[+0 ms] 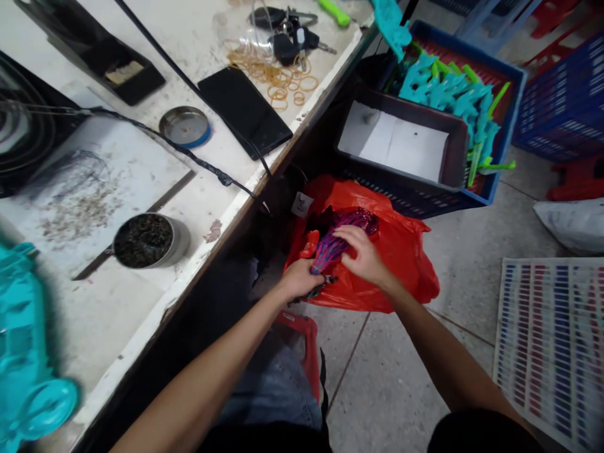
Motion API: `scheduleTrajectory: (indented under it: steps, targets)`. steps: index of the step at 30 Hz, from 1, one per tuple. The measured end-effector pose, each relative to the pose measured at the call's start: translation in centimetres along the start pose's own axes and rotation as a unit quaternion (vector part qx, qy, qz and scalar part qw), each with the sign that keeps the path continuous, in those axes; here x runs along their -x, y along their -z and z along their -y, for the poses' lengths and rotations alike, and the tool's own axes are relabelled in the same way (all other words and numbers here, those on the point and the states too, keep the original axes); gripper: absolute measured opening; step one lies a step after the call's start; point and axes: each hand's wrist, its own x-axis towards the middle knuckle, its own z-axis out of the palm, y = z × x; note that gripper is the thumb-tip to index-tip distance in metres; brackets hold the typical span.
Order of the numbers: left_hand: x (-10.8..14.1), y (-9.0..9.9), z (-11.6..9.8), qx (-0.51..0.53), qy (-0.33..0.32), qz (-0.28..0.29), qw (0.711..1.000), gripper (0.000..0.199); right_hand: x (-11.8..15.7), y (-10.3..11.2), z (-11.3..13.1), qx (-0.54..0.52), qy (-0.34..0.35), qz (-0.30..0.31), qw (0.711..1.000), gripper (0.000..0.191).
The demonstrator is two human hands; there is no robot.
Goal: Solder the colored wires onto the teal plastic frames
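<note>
An open red plastic bag [406, 264] lies beside the workbench, with a bundle of purple, red and blue wires [333, 247] in its mouth. My left hand [301, 279] is closed round the near end of the bundle, where dark tips stick out past the fingers. Over the bundle's right side is my right hand [361, 255], its fingers curved and apart, the fingertips close to the wires. Whether they touch the wires is hard to tell.
On the workbench [189, 292] are a tin of dark bits [146, 240], a black phone [245, 112], rubber bands, keys and a teal plastic part [23, 340]. A blue crate [512, 119] with teal parts and a tray [401, 141] stands beyond the bag. A white crate [542, 340] is at right.
</note>
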Motion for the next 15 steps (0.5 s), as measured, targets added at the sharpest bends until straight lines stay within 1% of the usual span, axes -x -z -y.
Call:
scheduleTrajectory:
  steps: [1, 2, 3, 4, 6, 8, 9, 10, 11, 12, 13, 14, 15]
  targets:
    - [0.3, 0.3, 0.5, 0.051, 0.01, -0.022, 0.998, 0.017, -0.2, 0.3, -1.2, 0.001, -0.079, -0.031, 0.996, 0.042]
    - [0.5, 0.7, 0.8, 0.107, 0.017, -0.04, 0.993, 0.017, -0.5, 0.5, -2.4, 0.004, -0.149, -0.05, 0.988, 0.036]
    - [0.8, 1.2, 0.9, 0.166, 0.023, -0.054, 0.984, 0.019, -0.7, 0.5, -3.6, 0.005, -0.2, -0.053, 0.978, 0.033]
    - [0.9, 1.7, 0.8, 0.223, 0.029, -0.063, 0.972, 0.021, -0.9, 0.5, -4.8, 0.004, -0.231, -0.044, 0.972, 0.031]
    - [1.1, 2.7, 0.1, 0.31, 0.032, -0.072, 0.947, 0.027, -1.2, 0.3, -6.6, -0.003, -0.27, -0.021, 0.963, 0.024]
    - [0.9, 3.3, -0.9, 0.346, 0.017, -0.077, 0.935, 0.031, -1.3, 0.4, -7.7, -0.01, -0.314, -0.022, 0.949, 0.023]
    - [0.9, 3.4, -1.4, 0.336, 0.004, -0.079, 0.938, 0.03, -1.3, 0.7, -8.0, -0.014, -0.338, -0.031, 0.94, 0.022]
    - [0.8, 3.2, -1.8, 0.302, -0.012, -0.081, 0.95, 0.029, -1.2, 0.9, -8.2, -0.02, -0.361, -0.042, 0.931, 0.019]
    - [0.8, 2.9, -2.1, 0.24, -0.025, -0.078, 0.967, 0.026, -1.2, 1.2, -8.1, -0.03, -0.381, -0.054, 0.923, 0.016]
    - [0.9, 2.4, -2.3, 0.154, -0.035, -0.069, 0.985, 0.024, -1.2, 1.3, -7.9, -0.045, -0.396, -0.069, 0.915, 0.016]
    - [1.0, 1.6, -2.3, 0.052, -0.043, -0.05, 0.996, 0.022, -1.3, 1.3, -7.6, -0.064, -0.407, -0.084, 0.907, 0.018]
    - [1.2, 0.7, -2.3, -0.052, -0.048, -0.027, 0.997, 0.02, -1.4, 1.0, -7.2, -0.091, -0.415, -0.098, 0.9, 0.023]
    - [1.5, -0.3, -2.1, -0.147, -0.053, -0.004, 0.988, 0.02, -1.6, 0.5, -6.8, -0.124, -0.419, -0.112, 0.892, 0.028]
